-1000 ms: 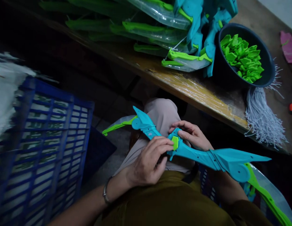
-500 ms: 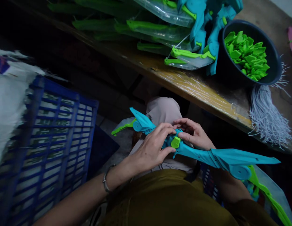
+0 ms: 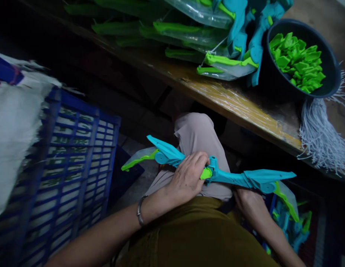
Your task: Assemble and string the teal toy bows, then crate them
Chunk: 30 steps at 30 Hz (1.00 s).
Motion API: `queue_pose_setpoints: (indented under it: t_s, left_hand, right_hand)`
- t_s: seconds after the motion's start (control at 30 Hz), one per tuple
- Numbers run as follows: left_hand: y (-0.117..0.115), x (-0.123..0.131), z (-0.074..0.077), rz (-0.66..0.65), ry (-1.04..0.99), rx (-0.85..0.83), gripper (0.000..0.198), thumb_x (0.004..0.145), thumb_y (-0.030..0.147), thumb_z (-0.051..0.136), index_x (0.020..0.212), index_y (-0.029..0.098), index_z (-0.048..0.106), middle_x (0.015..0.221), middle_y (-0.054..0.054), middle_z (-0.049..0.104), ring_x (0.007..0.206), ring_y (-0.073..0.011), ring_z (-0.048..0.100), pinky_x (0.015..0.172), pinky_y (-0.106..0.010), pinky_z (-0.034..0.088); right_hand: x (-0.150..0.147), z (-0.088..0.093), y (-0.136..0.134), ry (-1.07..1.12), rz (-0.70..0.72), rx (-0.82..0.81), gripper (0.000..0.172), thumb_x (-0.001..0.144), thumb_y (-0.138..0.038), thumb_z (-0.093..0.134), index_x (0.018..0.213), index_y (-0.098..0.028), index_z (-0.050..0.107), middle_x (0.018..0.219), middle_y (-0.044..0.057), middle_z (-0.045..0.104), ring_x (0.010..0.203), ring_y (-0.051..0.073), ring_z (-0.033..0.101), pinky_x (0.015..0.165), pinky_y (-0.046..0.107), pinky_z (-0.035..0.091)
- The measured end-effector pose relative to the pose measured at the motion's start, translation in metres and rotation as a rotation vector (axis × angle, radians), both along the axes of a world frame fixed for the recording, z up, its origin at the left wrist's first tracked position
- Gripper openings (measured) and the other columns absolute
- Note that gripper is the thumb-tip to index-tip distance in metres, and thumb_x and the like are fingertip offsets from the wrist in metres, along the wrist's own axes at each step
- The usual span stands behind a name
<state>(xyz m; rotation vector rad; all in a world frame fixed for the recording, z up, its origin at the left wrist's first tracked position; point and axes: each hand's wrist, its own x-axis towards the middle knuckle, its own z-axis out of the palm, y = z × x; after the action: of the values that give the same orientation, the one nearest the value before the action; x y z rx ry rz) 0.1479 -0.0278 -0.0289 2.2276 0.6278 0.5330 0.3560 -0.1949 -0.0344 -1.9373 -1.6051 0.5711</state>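
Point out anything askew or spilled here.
Nothing spilled. The white strings splay loose on the table beside the bowl, and bagged toys lean against it. The left hand's toy bow looks intact.

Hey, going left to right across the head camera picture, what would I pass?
From the left: white sack → blue crate → left hand, gripping the teal toy bow → right hand, partly hidden under the bow → dark bowl of green pieces.
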Motion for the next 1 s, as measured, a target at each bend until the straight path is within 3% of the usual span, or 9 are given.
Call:
queue_pose_setpoints:
  t_s: [0.07,0.17,0.3,0.47,0.6,0.7,0.83,0.9,1.0]
  left_hand:
    - [-0.001,0.001,-0.002,0.006,-0.022,-0.032,0.037,0.074,-0.001,0.048,0.102,0.022,0.046,0.109,-0.009,0.063,0.103,-0.0273,0.062,0.087,-0.041,0.052]
    - [-0.003,0.004,-0.005,0.033,-0.049,-0.053,0.036,0.074,0.001,0.049,0.102,0.023,0.045,0.108,-0.008,0.063,0.102,-0.0257,0.063,0.087,-0.039,0.051]
    - [-0.009,0.008,-0.006,0.042,-0.033,-0.071,0.034,0.074,0.002,0.046,0.101,0.024,0.045,0.103,-0.007,0.063,0.098,-0.0249,0.064,0.085,-0.038,0.053]
    - [-0.014,0.004,-0.002,0.126,0.135,-0.114,0.045,0.071,0.002,0.051,0.110,0.024,0.045,0.107,-0.008,0.067,0.100,-0.0278,0.067,0.085,-0.041,0.055]
    - [-0.008,-0.001,0.008,0.114,0.236,-0.261,0.050,0.082,0.013,0.063,0.127,0.022,0.045,0.120,-0.011,0.067,0.104,-0.0295,0.068,0.086,-0.044,0.054]
    - [0.007,-0.004,0.012,0.039,0.270,-0.390,0.040,0.076,0.025,0.077,0.110,0.022,0.057,0.108,-0.005,0.068,0.097,-0.0267,0.067,0.084,-0.039,0.052]
    - [0.022,-0.009,0.009,-0.068,0.298,-0.870,0.034,0.066,0.034,0.082,0.091,0.021,0.061,0.080,0.002,0.066,0.082,-0.0225,0.067,0.071,-0.032,0.051]
    - [0.021,-0.012,0.007,-0.083,0.221,-1.108,0.037,0.063,0.029,0.081,0.093,0.020,0.061,0.086,0.000,0.072,0.088,-0.0240,0.070,0.076,-0.033,0.055]
    - [0.015,-0.013,0.006,-0.040,0.134,-1.211,0.040,0.063,0.019,0.077,0.100,0.021,0.061,0.097,-0.003,0.077,0.098,-0.0253,0.073,0.086,-0.037,0.058]
  right_hand:
    - [-0.012,0.033,-0.013,0.024,0.119,-0.016,0.025,0.103,-0.028,0.057,0.079,-0.023,0.060,0.063,0.000,0.058,0.052,0.016,0.057,0.045,0.028,0.040]
    - [-0.031,0.061,0.005,-0.055,0.258,0.179,0.011,0.104,-0.013,0.055,0.107,-0.019,0.064,0.088,0.005,0.066,0.075,0.016,0.065,0.064,0.027,0.052]
    - [-0.044,0.048,0.052,-0.279,0.447,0.383,0.024,0.106,-0.013,0.049,0.127,-0.013,0.061,0.119,0.015,0.067,0.099,0.024,0.064,0.082,0.036,0.059]
    - [-0.037,0.029,0.068,-0.364,0.599,0.401,0.028,0.111,-0.016,0.035,0.115,-0.012,0.062,0.092,0.009,0.066,0.078,0.019,0.061,0.063,0.029,0.054]
    - [-0.028,0.032,0.062,-0.220,0.515,0.408,0.025,0.109,-0.014,0.043,0.130,-0.013,0.056,0.091,0.007,0.066,0.072,0.017,0.061,0.061,0.027,0.051]
    - [-0.026,0.036,0.060,0.016,0.396,0.323,0.031,0.105,-0.014,0.056,0.135,-0.019,0.055,0.094,0.005,0.067,0.076,0.016,0.063,0.067,0.028,0.053]
    - [-0.027,0.041,0.059,0.188,0.357,0.273,0.030,0.101,-0.008,0.057,0.126,-0.024,0.062,0.099,0.005,0.068,0.087,0.017,0.066,0.077,0.030,0.054]
    - [-0.028,0.044,0.056,0.222,0.341,0.264,0.031,0.101,-0.005,0.055,0.122,-0.025,0.065,0.102,0.005,0.065,0.092,0.017,0.066,0.079,0.029,0.055]
    - [-0.028,0.045,0.052,0.214,0.343,0.247,0.030,0.100,-0.004,0.056,0.121,-0.023,0.065,0.102,0.006,0.064,0.091,0.015,0.066,0.078,0.026,0.055]
